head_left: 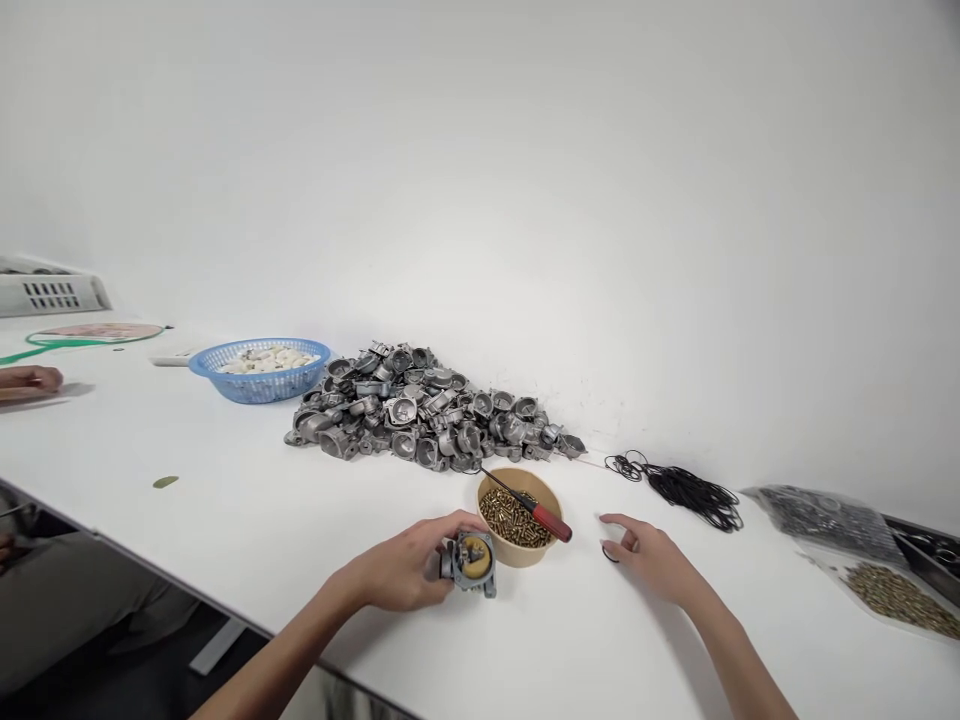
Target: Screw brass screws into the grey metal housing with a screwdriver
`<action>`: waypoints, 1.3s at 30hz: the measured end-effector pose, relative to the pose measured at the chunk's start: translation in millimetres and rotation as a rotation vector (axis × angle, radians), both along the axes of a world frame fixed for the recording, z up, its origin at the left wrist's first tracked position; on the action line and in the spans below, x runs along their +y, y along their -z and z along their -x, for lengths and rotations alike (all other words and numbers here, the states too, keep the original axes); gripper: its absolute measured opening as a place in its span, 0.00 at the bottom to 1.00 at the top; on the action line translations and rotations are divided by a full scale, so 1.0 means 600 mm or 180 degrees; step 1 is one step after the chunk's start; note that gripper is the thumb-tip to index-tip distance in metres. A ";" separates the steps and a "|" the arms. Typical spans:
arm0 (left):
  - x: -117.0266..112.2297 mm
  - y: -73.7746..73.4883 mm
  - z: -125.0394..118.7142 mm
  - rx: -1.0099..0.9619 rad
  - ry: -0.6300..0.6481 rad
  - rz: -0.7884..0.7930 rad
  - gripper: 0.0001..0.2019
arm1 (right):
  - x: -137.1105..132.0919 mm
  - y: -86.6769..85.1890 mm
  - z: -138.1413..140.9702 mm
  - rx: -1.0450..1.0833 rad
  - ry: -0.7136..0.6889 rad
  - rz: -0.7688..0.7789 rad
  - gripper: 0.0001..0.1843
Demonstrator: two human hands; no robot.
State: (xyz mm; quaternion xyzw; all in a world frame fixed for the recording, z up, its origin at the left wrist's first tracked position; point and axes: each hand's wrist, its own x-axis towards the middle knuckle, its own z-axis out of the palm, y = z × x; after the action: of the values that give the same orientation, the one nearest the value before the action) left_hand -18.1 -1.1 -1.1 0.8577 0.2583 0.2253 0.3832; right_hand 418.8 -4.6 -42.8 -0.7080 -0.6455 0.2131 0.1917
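My left hand (pixel 409 568) grips a carburetor body (pixel 474 562), its open side turned up with a yellow float inside. My right hand (pixel 649 560) is above the table to the right, index finger stretched out. A small black rubber ring (pixel 610 554) shows at its thumb tip, apparently held there; the other fingers are partly hidden. Between my hands stands a tan bowl (pixel 519 557) of brass-coloured screws (pixel 511 518). Across that bowl lies a screwdriver (pixel 551 521) with a red and black handle. Behind the bowl rises a heap of grey metal carburetor bowls (pixel 420 405).
Black rubber rings (pixel 690 490) lie bunched by the wall. Clear bags of dark parts (pixel 825 520) and screws (pixel 900 597) are at right. A blue basket (pixel 259 388) holds whitish parts. Another person's hand (pixel 30 380) rests far left, near a hand fan (pixel 97 333).
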 end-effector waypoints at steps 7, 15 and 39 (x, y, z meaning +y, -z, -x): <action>0.079 -0.026 0.020 0.0259 -0.0379 -0.0682 0.23 | 0.000 -0.005 0.003 -0.0019 -0.0019 -0.0054 0.27; 0.219 -0.061 -0.036 0.0990 -0.1227 -0.1959 0.17 | 0.001 -0.002 0.000 0.0032 -0.0043 -0.0073 0.23; 0.119 -0.143 -0.088 -0.0444 -0.1306 -0.0688 0.32 | -0.029 -0.087 0.107 0.0681 -0.0304 -0.2168 0.22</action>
State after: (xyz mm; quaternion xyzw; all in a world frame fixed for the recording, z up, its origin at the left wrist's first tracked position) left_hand 34.8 70.1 84.6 0.8056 0.3745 0.3834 0.2523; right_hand 354.7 -21.8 9.2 -0.5462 -0.6881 0.0674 0.4729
